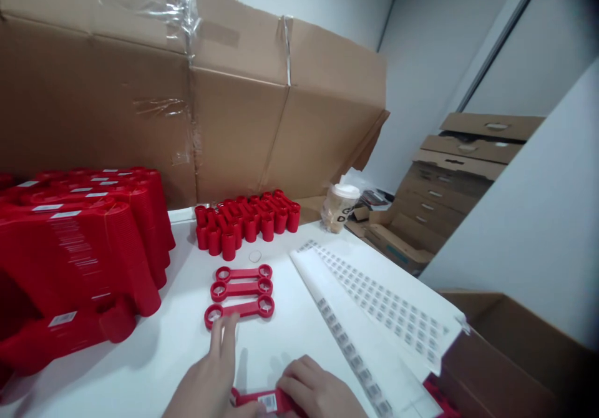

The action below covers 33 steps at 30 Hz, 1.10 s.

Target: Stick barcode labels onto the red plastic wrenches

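Right hand (316,388) curled over barcoded red bar (248,398) at the worktop's (140,368) near edge

Its fingers lie across the far side of the bar and seem to be closing on it, though the thumb is out of sight. The bar runs crosswise at the bottom of the view, cut off by the frame, with a white barcode label (268,402) on its upper face. The left hand (206,380) is released and holds nothing. Its fingers (222,337) point forward, their tips just short of the nearest of three red plastic ring-ended bars (238,290). These three lie side by side just ahead of the hands, with no label showing on them.

White sheets of small grey labels (374,299) fan out to the right, close beside the right hand, and one corner reaches over the worktop's right edge above an open cardboard box (496,355). Stacked red ribbed pieces (79,249) fill the left side. Upright red cylinders (246,224) and a lidded paper cup (339,209) stand along the far edge, against a cardboard sheet (234,106).

Room for moving seems best straight ahead, between the stacks and the sheets. A sideways sweep to the right would likely catch the sheets.
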Available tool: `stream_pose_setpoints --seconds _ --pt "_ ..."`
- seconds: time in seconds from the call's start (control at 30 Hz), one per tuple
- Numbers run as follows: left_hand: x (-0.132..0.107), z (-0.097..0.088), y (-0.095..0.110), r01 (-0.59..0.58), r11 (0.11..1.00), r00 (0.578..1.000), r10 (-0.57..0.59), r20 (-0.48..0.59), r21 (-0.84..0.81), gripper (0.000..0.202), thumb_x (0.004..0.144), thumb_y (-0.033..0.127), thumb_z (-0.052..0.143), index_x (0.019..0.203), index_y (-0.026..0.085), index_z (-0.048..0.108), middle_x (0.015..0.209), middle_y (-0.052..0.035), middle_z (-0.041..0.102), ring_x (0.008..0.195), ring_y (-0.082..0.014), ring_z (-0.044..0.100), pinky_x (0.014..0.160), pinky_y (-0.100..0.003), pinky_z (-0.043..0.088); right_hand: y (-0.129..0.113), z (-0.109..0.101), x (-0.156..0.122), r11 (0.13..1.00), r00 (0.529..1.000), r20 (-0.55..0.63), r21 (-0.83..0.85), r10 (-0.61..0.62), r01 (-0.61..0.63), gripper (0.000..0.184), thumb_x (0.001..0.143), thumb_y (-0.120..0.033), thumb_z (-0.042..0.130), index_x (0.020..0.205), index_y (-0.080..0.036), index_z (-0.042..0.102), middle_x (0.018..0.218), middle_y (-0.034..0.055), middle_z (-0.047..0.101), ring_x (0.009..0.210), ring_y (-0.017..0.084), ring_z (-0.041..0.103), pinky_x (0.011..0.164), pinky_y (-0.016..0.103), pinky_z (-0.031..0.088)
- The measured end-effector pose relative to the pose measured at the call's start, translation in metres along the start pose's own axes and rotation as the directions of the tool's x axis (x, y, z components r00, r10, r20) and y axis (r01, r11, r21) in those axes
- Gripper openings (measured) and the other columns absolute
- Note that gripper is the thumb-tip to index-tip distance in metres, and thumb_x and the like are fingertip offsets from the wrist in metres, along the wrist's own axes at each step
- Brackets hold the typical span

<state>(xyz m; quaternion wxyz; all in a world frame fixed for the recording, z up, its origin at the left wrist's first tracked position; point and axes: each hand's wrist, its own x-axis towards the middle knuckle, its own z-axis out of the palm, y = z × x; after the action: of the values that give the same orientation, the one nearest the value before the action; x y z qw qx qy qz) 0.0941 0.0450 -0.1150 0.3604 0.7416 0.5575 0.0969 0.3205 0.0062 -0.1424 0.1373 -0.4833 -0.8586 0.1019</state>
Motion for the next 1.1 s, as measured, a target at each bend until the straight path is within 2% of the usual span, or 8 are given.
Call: stream_pose_setpoints --seconds 0.1,0.2,0.3,0.37,0.5,0.73,0.97,1.1 --pt "-0.009 -0.023 0.005 -0.058 0.994 0.992 0.068 -0.109 0.094 0.075 0.085 0.04 0.056 0.15 0.018 0.026 0.157 -0.0222 0.029 0.092 -0.0271 0.068 0.083 -0.042 0.053 -0.005 -0.004 0.003 0.998 0.998 0.05 0.039 0.046 -0.048 0.016 0.085 -0.012 0.071 0.098 -0.021 0.07 0.099 0.0023 0.071 0.091 0.019 0.065 0.075 0.025 0.051" --pt "-0.013 -0.047 0.006 -0.131 0.991 0.974 0.126 -0.188 -0.016 0.053 0.093 0.051 0.047 0.136 0.022 0.04 0.12 -0.0118 0.058 0.096 -0.0258 0.064 0.084 -0.038 0.05 -0.01 -0.008 0.012 0.995 0.994 0.068 0.045 0.09 -0.094 0.014 0.089 -0.016 0.065 0.1 -0.021 0.071 0.103 0.0043 0.069 0.094 0.02 0.065 0.077 0.028 0.051" --pt "-0.014 -0.067 0.007 -0.097 0.989 0.98 0.075 -0.186 -0.11 0.037 0.096 0.054 0.043 0.117 0.024 0.049 0.076 0.0019 0.055 0.069 -0.0207 0.057 0.07 -0.032 0.044 -0.017 -0.016 0.021 0.989 0.988 0.089 0.07 0.126 -0.133 0.014 0.091 -0.018 0.061 0.1 -0.022 0.071 0.111 0.0054 0.067 0.096 0.02 0.065 0.08 0.029 0.051" --pt "-0.015 -0.076 0.007 -0.066 0.985 0.983 0.037 -0.179 -0.157 0.035 0.096 0.055 0.044 0.113 0.024 0.05 0.064 0.0059 0.046 0.063 -0.0199 0.052 0.065 -0.03 0.039 -0.022 -0.023 0.025 0.984 0.983 0.119 0.095 0.141 -0.153 0.013 0.09 -0.019 0.063 0.099 -0.022 0.071 0.113 0.0053 0.065 0.096 0.02 0.065 0.081 0.029 0.051" --pt "-0.017 -0.088 0.007 -0.036 0.974 0.987 0.0 -0.162 -0.223 0.04 0.095 0.057 0.045 0.118 0.025 0.047 0.067 0.0054 0.048 0.074 -0.0221 0.058 0.069 -0.03 0.037 -0.028 -0.034 0.028 0.976 0.974 0.165 0.13 0.153 -0.175 0.012 0.087 -0.025 0.07 0.099 -0.021 0.069 0.108 0.0048 0.065 0.098 0.023 0.062 0.084 0.033 0.05" --pt "-0.023 -0.094 0.012 -0.011 0.926 0.998 -0.016 -0.068 -0.377 0.048 0.093 0.064 0.049 0.122 0.027 0.045 0.079 0.0041 0.05 0.079 -0.0213 0.06 0.074 -0.031 0.036 -0.022 -0.057 0.023 0.942 0.97 0.193 0.274 0.146 -0.196 0.052 0.083 -0.031 0.078 0.131 -0.02 0.06 0.123 0.0073 0.061 0.109 0.024 0.059 0.094 0.034 0.047" --pt "-0.022 -0.093 0.012 -0.038 0.921 0.996 0.004 -0.089 -0.388 0.042 0.092 0.06 0.052 0.117 0.026 0.049 0.116 -0.0013 0.056 0.076 -0.0147 0.059 0.077 -0.03 0.042 -0.02 -0.049 0.025 0.984 0.986 0.165 0.17 0.025 -0.053 0.027 0.086 -0.023 0.073 0.112 -0.018 0.068 0.114 0.0066 0.065 0.105 0.023 0.058 0.09 0.034 0.047" --pt "-0.021 -0.092 0.008 -0.053 0.95 0.996 0.029 -0.08 -0.308 0.038 0.095 0.055 0.048 0.118 0.026 0.048 0.088 0.0024 0.057 0.076 -0.0181 0.061 0.077 -0.032 0.046 -0.02 -0.038 0.03 0.992 0.989 0.145 0.123 0.001 -0.019 0.012 0.094 -0.022 0.06 0.098 -0.018 0.07 0.1 0.0061 0.067 0.094 0.021 0.059 0.083 0.032 0.048"
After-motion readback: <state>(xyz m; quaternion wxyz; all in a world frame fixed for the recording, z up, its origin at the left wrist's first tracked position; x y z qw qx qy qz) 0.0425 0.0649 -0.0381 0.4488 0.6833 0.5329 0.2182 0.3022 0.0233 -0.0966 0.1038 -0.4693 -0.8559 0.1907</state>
